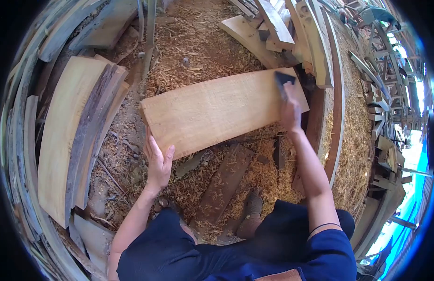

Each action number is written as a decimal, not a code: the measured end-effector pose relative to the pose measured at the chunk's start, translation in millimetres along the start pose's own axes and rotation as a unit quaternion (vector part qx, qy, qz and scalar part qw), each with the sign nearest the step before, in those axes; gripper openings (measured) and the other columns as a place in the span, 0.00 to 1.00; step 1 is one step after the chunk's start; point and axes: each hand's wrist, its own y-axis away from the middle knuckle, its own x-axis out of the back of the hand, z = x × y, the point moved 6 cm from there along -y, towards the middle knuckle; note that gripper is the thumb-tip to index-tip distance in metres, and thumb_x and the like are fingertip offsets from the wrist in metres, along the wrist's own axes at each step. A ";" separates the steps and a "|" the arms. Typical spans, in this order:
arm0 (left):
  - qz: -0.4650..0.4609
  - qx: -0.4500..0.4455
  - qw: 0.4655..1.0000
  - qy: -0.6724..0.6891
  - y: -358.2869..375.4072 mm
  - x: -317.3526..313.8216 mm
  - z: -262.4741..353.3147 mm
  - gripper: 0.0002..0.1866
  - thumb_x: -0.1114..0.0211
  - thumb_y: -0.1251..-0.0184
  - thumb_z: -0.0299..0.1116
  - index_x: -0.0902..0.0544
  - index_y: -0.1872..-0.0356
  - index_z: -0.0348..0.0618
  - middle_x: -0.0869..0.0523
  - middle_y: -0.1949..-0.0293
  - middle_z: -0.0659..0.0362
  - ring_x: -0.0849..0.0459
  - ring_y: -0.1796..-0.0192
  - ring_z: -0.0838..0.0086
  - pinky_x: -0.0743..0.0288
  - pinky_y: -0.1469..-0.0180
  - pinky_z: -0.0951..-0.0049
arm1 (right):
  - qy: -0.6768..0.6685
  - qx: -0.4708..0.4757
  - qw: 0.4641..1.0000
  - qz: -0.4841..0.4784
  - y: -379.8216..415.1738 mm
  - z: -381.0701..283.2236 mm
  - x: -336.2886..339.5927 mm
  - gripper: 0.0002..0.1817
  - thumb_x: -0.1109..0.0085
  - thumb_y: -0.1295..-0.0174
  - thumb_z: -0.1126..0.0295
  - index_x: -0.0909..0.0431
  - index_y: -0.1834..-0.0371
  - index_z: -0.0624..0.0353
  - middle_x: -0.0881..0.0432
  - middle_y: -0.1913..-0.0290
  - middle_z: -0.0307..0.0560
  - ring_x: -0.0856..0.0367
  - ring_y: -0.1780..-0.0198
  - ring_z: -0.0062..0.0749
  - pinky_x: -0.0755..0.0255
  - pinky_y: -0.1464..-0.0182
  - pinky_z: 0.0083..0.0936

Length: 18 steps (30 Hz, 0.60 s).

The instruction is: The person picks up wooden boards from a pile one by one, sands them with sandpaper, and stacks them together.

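A broad, pale wooden board (217, 110) lies slantwise in front of me, its right end farther off than its left. At its near left corner, my left hand (159, 163) grips the board, fingers along the end and thumb by the near edge. My right hand (290, 110) is over the right end, closed on a dark flat block (285, 77). The block rests against the board's upper face near the far right corner. Motion blurs it, so its exact kind cannot be made out.
Thick planks (69, 136) are stacked at the left. Cut timber pieces (315, 44) lean at the back right beside a long beam (337, 93). Wood shavings (193, 51) cover the ground. Below the board lies a dark plank (224, 182), near my feet.
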 end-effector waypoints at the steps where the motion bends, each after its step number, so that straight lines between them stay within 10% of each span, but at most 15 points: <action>1: 0.001 -0.010 1.000 -0.010 0.8 0.0 1.9 0.40 0.47 0.30 0.41 0.60 0.30 0.32 0.55 0.29 0.42 0.56 0.27 0.52 0.63 0.28 0.57 | 0.045 -0.050 0.997 0.035 -14.0 4.7 1.2 0.26 0.57 0.43 0.82 0.35 0.38 0.70 0.36 0.35 0.64 0.37 0.33 0.54 0.44 0.31 0.38; 3: 0.001 -0.023 0.999 -0.026 -0.4 -0.3 0.6 0.41 0.47 0.31 0.42 0.60 0.30 0.32 0.55 0.29 0.42 0.55 0.28 0.51 0.62 0.28 0.57 | 0.086 -0.098 0.989 0.070 -31.0 1.0 -5.6 0.25 0.57 0.42 0.82 0.34 0.39 0.70 0.35 0.36 0.65 0.36 0.34 0.54 0.43 0.31 0.38; 12: -0.018 -0.035 0.999 -0.035 -2.8 9.2 0.6 0.52 0.38 0.40 0.52 0.63 0.29 0.35 0.57 0.29 0.39 0.56 0.28 0.47 0.59 0.28 0.54 | -0.079 0.260 0.961 -0.048 6.2 -213.9 -35.4 0.27 0.50 0.49 0.82 0.33 0.40 0.71 0.36 0.35 0.64 0.38 0.32 0.52 0.41 0.32 0.38; 16: -0.045 -0.060 0.996 -0.039 1.2 4.1 0.4 0.62 0.27 0.53 0.52 0.64 0.29 0.35 0.58 0.29 0.39 0.56 0.28 0.46 0.60 0.28 0.52 | -0.061 0.107 0.992 0.015 -0.9 -231.3 -58.8 0.27 0.49 0.50 0.81 0.34 0.41 0.74 0.34 0.36 0.64 0.37 0.33 0.52 0.42 0.31 0.38; 18: -0.053 -0.054 0.996 -0.056 2.3 -2.1 -5.0 0.62 0.26 0.54 0.48 0.63 0.30 0.34 0.57 0.29 0.38 0.56 0.28 0.46 0.60 0.28 0.52 | -0.066 0.237 0.969 -0.018 14.1 -277.0 -72.5 0.27 0.50 0.49 0.79 0.34 0.41 0.75 0.34 0.36 0.64 0.38 0.32 0.52 0.43 0.31 0.36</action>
